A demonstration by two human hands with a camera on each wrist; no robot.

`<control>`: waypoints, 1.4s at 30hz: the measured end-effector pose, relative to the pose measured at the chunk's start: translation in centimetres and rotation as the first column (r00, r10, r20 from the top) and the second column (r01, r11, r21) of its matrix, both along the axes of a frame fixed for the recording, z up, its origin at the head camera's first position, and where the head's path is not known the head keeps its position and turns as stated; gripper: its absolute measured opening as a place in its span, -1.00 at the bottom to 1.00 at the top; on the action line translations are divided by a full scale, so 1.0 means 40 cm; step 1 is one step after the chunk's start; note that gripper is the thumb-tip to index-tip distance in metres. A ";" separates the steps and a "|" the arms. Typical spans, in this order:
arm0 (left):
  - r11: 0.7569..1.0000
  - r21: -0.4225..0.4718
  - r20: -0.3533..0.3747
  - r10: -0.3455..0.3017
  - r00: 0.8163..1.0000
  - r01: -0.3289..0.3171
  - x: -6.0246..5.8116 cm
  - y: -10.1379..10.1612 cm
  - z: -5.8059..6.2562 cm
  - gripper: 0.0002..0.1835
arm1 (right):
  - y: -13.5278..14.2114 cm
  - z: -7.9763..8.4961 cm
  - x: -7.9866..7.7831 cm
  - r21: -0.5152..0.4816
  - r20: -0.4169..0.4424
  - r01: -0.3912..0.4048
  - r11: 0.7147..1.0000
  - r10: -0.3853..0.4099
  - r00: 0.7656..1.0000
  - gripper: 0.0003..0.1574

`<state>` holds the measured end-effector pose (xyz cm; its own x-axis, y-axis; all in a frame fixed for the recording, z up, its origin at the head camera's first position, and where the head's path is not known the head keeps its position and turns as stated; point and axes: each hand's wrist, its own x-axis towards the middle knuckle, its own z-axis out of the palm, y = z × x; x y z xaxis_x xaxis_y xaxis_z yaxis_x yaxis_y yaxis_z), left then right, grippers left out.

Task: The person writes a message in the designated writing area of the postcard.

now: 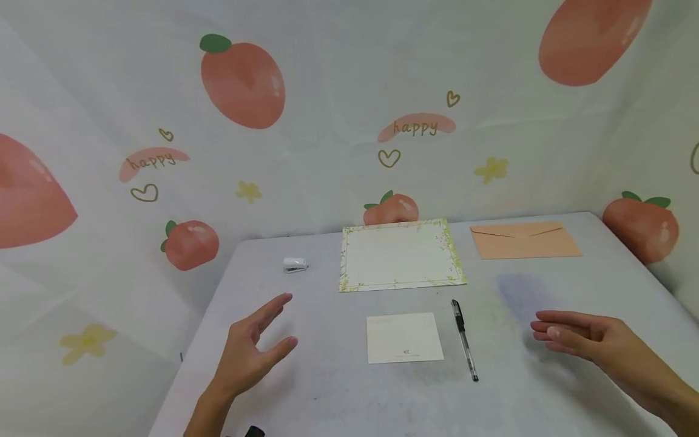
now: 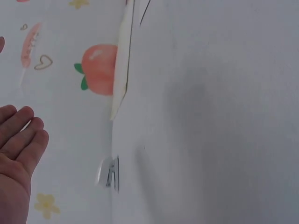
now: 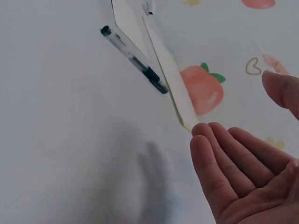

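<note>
Nothing is held by either hand: at the lower left of the frame the left hand (image 1: 246,355) is poised with thumb and fingers spread apart, and at the lower right the right hand (image 1: 592,340) is kept with fingers extended. The gel pen (image 1: 466,341) is laid right of centre, just beside the small white card (image 1: 404,338); the mini stapler (image 1: 295,265) is seen at centre left. The pen would probably be best pinched mid-barrel, and the card steadied at one side so that it is not creased or slid. The floral-bordered sheet (image 1: 401,255) is placed at the back edge of the table (image 1: 338,394), against the printed cloth (image 1: 322,176), so less room is left behind it; the peach envelope (image 1: 526,243) is set near that edge, upper right. Bare surface is offered between card and left hand, and between pen and right hand.
</note>
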<state>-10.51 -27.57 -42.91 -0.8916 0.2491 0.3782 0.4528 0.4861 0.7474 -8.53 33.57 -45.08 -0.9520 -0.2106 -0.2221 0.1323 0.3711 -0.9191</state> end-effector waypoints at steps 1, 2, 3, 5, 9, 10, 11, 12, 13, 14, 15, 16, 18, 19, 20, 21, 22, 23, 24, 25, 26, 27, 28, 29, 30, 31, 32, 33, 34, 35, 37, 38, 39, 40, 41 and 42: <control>1.000 0.018 0.008 -0.020 1.000 0.020 -0.003 0.007 -0.001 -0.20 | -0.005 0.001 -0.002 -0.008 0.017 -0.005 1.000 0.006 1.000 -0.39; 0.999 0.031 0.013 -0.041 0.999 0.040 -0.006 0.013 -0.002 -0.21 | -0.012 0.004 -0.004 -0.013 0.042 -0.004 1.000 0.004 0.999 -0.37; 0.997 0.044 0.013 -0.062 0.998 0.061 -0.009 0.021 -0.003 -0.22 | -0.018 0.005 -0.007 -0.016 0.066 -0.009 1.000 0.010 0.998 -0.34; 0.992 0.067 0.017 -0.106 0.994 0.105 -0.016 0.038 -0.007 -0.25 | -0.030 0.006 -0.013 -0.021 0.108 -0.019 1.000 0.022 0.994 -0.28; 0.983 0.090 0.039 -0.161 0.986 0.157 -0.026 0.073 -0.016 -0.31 | -0.055 0.006 -0.022 -0.039 0.168 -0.032 0.999 0.039 0.985 -0.21; 0.982 0.090 0.051 -0.169 0.984 0.164 -0.027 0.082 -0.018 -0.33 | -0.061 0.005 -0.023 -0.049 0.177 -0.035 0.998 0.043 0.983 -0.21; 0.982 0.091 0.063 -0.174 0.983 0.168 -0.028 0.089 -0.020 -0.34 | -0.067 0.005 -0.025 -0.063 0.184 -0.035 0.997 0.046 0.982 -0.20; 0.981 0.090 0.073 -0.179 0.981 0.172 -0.028 0.096 -0.021 -0.35 | -0.072 0.005 -0.025 -0.067 0.191 -0.034 0.997 0.046 0.980 -0.20; 0.980 0.087 0.084 -0.184 0.979 0.177 -0.028 0.104 -0.023 -0.35 | -0.077 0.004 -0.027 -0.076 0.195 -0.035 0.996 0.050 0.980 -0.19; 0.978 0.091 0.091 -0.195 0.977 0.186 -0.028 0.110 -0.024 -0.36 | -0.082 0.002 -0.028 -0.082 0.195 -0.038 0.996 0.054 0.979 -0.19; 0.976 0.096 0.098 -0.204 0.974 0.194 -0.028 0.117 -0.025 -0.36 | -0.090 0.003 -0.030 -0.078 0.203 -0.031 0.996 0.047 0.978 -0.18; 0.973 0.102 0.101 -0.215 0.971 0.205 -0.029 0.123 -0.026 -0.37 | -0.097 0.003 -0.031 -0.075 0.209 -0.024 0.997 0.039 0.977 -0.18; 0.967 0.116 0.102 -0.237 0.966 0.225 -0.031 0.135 -0.029 -0.37 | -0.112 0.003 -0.033 -0.063 0.218 -0.008 0.998 0.021 0.976 -0.17; 0.965 0.124 0.106 -0.246 0.964 0.232 -0.032 0.140 -0.030 -0.37 | -0.120 0.002 -0.035 -0.057 0.222 0.001 0.998 0.012 0.975 -0.17; 0.962 0.132 0.108 -0.255 0.961 0.241 -0.032 0.146 -0.031 -0.38 | -0.128 0.002 -0.036 -0.052 0.225 0.007 0.999 0.005 0.974 -0.17; 0.959 0.138 0.112 -0.263 0.958 0.247 -0.033 0.151 -0.032 -0.38 | -0.135 0.001 -0.038 -0.051 0.226 0.012 0.999 0.000 0.974 -0.17; 0.957 0.143 0.117 -0.269 0.956 0.252 -0.034 0.156 -0.033 -0.38 | -0.141 0.000 -0.039 -0.053 0.227 0.016 0.998 -0.003 0.974 -0.17; 0.955 0.148 0.122 -0.275 0.954 0.256 -0.034 0.161 -0.034 -0.38 | -0.147 -0.002 -0.041 -0.053 0.224 0.016 0.998 -0.004 0.975 -0.17; 0.953 0.153 0.127 -0.283 0.951 0.263 -0.034 0.166 -0.035 -0.38 | -0.152 -0.003 -0.043 -0.055 0.222 0.016 0.998 -0.003 0.975 -0.17; 0.951 0.156 0.132 -0.289 0.948 0.268 -0.034 0.171 -0.036 -0.38 | -0.157 -0.005 -0.045 -0.055 0.221 0.018 0.998 -0.005 0.975 -0.17; 0.948 0.160 0.133 -0.298 0.945 0.276 -0.035 0.175 -0.037 -0.38 | -0.162 -0.006 -0.046 -0.056 0.220 0.019 0.998 -0.007 0.976 -0.17; 0.944 0.168 0.136 -0.306 0.942 0.282 -0.035 0.179 -0.038 -0.38 | -0.167 -0.008 -0.049 -0.056 0.218 0.021 0.998 -0.009 0.976 -0.17; 0.941 0.175 0.141 -0.314 0.939 0.289 -0.034 0.184 -0.040 -0.38 | -0.172 -0.009 -0.051 -0.056 0.222 0.023 0.998 -0.010 0.975 -0.17; 0.938 0.180 0.141 -0.323 0.936 0.297 -0.034 0.188 -0.041 -0.38 | -0.177 -0.011 -0.053 -0.058 0.219 0.020 0.998 -0.007 0.976 -0.17; 0.935 0.183 0.142 -0.330 0.933 0.303 -0.034 0.192 -0.043 -0.38 | -0.182 -0.013 -0.056 -0.061 0.218 0.019 0.998 -0.005 0.976 -0.17; 0.933 0.187 0.146 -0.336 0.930 0.308 -0.033 0.196 -0.043 -0.38 | -0.186 -0.015 -0.058 -0.062 0.215 0.015 0.998 -0.001 0.977 -0.17; 0.929 0.194 0.150 -0.344 0.927 0.314 -0.033 0.201 -0.044 -0.38 | -0.191 -0.017 -0.060 -0.062 0.213 0.012 0.998 0.002 0.977 -0.18; 0.926 0.203 0.160 -0.351 0.923 0.317 -0.033 0.205 -0.044 -0.38 | -0.196 -0.019 -0.062 -0.062 0.213 0.010 0.998 0.004 0.977 -0.18; 0.923 0.209 0.166 -0.358 0.919 0.322 -0.032 0.209 -0.045 -0.39 | -0.201 -0.021 -0.064 -0.061 0.210 0.005 0.998 0.008 0.978 -0.19; 0.920 0.212 0.168 -0.365 0.916 0.328 -0.032 0.214 -0.045 -0.39 | -0.207 -0.023 -0.066 -0.057 0.208 0.005 0.998 0.007 0.978 -0.20; 0.913 0.225 0.180 -0.382 0.906 0.340 -0.033 0.222 -0.047 -0.40 | -0.218 -0.026 -0.069 -0.048 0.202 0.004 0.999 0.006 0.979 -0.23; 0.909 0.231 0.184 -0.391 0.902 0.347 -0.033 0.225 -0.048 -0.40 | -0.224 -0.027 -0.071 -0.043 0.198 0.005 0.999 0.003 0.980 -0.24; 0.906 0.237 0.189 -0.397 0.898 0.351 -0.033 0.229 -0.049 -0.40 | -0.229 -0.028 -0.074 -0.036 0.194 0.005 0.999 0.002 0.981 -0.25; 0.904 0.238 0.189 -0.402 0.896 0.355 -0.033 0.231 -0.050 -0.40 | -0.235 -0.029 -0.076 -0.028 0.188 0.006 1.000 -0.001 0.982 -0.26; 0.902 0.239 0.191 -0.406 0.894 0.359 -0.034 0.234 -0.052 -0.40 | -0.240 -0.030 -0.079 -0.018 0.184 0.010 1.000 -0.007 0.983 -0.28; 0.899 0.245 0.196 -0.412 0.890 0.362 -0.034 0.236 -0.053 -0.40 | -0.246 -0.030 -0.081 -0.009 0.179 0.013 1.000 -0.012 0.984 -0.29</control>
<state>-11.85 -18.13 -45.03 -0.8080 0.5354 0.2457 0.3724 0.1410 0.9173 -11.77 23.73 -46.29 -0.8996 -0.2020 -0.3871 0.2997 0.3592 -0.8839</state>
